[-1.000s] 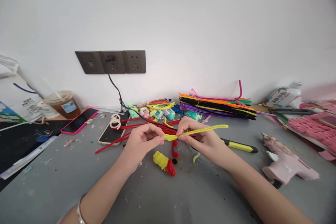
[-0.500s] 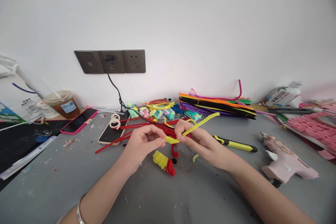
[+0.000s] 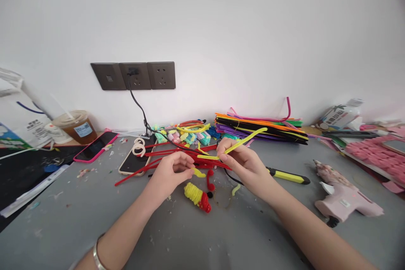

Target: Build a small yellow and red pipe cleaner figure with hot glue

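Now parted, right hand [image 3: 245, 171] pinches a bent yellow stem [image 3: 247, 140], left hand [image 3: 167, 176] seemingly a short yellow piece [image 3: 199, 173].

I see the right grip [image 3: 248, 171] pinching a bent yellow stem [image 3: 245, 141], the left grip [image 3: 167, 178] holding another yellow piece [image 3: 199, 172]

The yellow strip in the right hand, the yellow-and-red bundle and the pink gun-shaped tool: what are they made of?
Yellow strip: fuzzy, matte pile, probably chenille over hidden wire, since it holds a bend. Yellow-and-red bundle: seemingly similar matte, fuzzy strips, wound in coils. Pink gun-shaped tool: probably plastic, judging by its smooth, dull casing.
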`<state>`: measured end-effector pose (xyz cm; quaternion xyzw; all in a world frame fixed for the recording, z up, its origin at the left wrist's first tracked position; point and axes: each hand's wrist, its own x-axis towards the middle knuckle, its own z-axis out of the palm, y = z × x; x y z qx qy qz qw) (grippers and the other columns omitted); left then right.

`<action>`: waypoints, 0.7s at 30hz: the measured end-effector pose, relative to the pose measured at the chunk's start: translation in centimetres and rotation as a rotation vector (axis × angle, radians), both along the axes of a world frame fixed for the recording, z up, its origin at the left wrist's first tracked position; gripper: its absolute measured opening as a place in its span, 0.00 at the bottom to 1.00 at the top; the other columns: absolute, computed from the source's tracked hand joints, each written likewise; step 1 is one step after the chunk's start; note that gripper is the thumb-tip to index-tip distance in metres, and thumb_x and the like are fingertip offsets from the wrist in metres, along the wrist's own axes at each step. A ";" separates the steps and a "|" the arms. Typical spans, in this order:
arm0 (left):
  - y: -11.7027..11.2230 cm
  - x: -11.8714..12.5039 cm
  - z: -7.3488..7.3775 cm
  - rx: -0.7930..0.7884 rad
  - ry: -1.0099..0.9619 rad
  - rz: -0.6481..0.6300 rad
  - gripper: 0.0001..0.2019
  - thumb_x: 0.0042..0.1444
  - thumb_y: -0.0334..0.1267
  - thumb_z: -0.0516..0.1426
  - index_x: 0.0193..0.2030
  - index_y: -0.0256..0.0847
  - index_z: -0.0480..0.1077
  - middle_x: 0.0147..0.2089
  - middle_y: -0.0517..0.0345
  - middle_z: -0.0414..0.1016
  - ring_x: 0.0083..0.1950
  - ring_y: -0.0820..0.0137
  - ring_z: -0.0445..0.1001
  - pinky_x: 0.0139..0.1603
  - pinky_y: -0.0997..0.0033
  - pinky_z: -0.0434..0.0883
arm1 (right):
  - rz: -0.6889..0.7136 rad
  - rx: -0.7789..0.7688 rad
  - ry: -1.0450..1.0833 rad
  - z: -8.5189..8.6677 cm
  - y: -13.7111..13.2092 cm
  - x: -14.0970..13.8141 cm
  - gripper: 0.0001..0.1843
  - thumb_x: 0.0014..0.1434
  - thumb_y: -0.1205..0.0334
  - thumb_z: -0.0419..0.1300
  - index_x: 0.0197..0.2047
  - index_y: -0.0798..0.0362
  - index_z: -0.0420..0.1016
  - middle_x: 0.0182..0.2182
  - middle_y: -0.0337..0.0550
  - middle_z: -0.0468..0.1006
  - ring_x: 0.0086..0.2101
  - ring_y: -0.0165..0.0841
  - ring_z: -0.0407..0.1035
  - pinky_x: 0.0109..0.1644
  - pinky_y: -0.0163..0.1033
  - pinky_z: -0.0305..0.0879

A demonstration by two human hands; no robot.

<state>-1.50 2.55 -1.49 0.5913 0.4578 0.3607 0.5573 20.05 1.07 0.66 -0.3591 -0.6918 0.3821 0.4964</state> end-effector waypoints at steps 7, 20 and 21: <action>-0.7 0.5 0.8 0.104 0.114 0.023 0.10 0.48 0.39 0.66 0.37 0.38 0.78 0.32 0.56 0.75 0.34 0.67 0.72 0.35 0.70 0.67 | 0.025 0.004 0.042 -1.1 -0.4 -0.7 0.10 0.68 0.55 0.58 0.36 0.49 0.72 0.33 0.40 0.69 0.34 0.33 0.63 0.36 0.37 0.60; -2.5 1.6 1.5 -0.151 -0.399 -0.029 0.12 0.50 0.44 0.69 0.30 0.39 0.75 0.31 0.62 0.69 0.29 0.77 0.57 0.29 0.75 0.54 | 0.112 -0.047 0.073 -0.7 -1.3 -1.8 0.10 0.65 0.56 0.61 0.34 0.51 0.74 0.31 0.40 0.69 0.33 0.33 0.64 0.37 0.37 0.61; -2.5 1.5 1.6 -0.151 -0.401 -0.038 0.12 0.50 0.44 0.69 0.29 0.39 0.75 0.30 0.62 0.68 0.29 0.77 0.57 0.29 0.75 0.53 | 0.123 -0.061 0.077 -0.7 -1.3 -1.7 0.10 0.65 0.56 0.61 0.34 0.51 0.74 0.31 0.40 0.69 0.33 0.33 0.64 0.38 0.37 0.61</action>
